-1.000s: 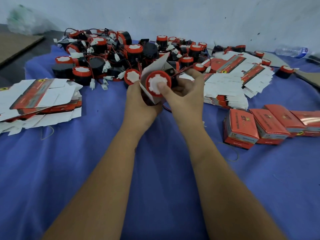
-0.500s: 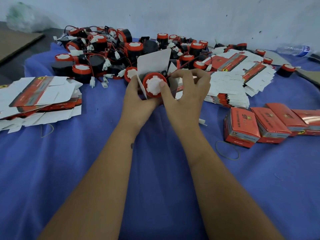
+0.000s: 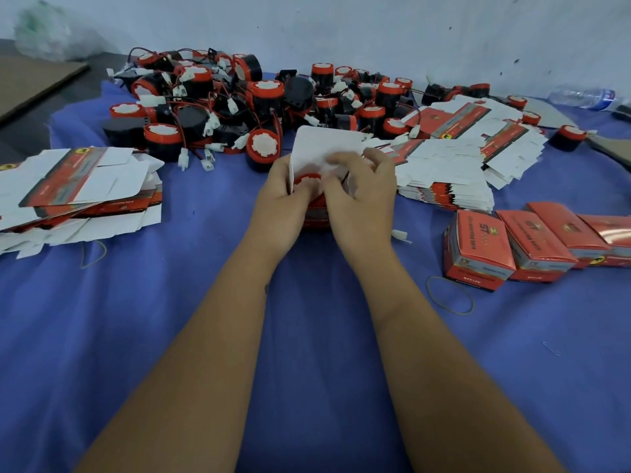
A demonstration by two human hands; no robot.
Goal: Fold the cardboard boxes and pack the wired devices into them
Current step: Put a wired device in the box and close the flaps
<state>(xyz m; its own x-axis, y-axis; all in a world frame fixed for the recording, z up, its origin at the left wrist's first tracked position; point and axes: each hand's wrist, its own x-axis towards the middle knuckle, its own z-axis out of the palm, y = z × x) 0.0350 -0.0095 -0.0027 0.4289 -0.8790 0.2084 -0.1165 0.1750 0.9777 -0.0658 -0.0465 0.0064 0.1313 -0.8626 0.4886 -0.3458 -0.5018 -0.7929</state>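
Head view: both hands, left [image 3: 285,203] and right [image 3: 358,196], grip a light, bendable box [image 3: 324,148] around its device [image 3: 307,180]; best held by its walls.

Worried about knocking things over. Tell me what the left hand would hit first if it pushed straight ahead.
Likely the loose device lying just beyond the left hand, at the near edge of the pile, though depth is unclear.

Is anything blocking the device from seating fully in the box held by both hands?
Nothing visible does. The device sits in the box mouth, top flap raised behind it, left hand and right hand gripping either side.
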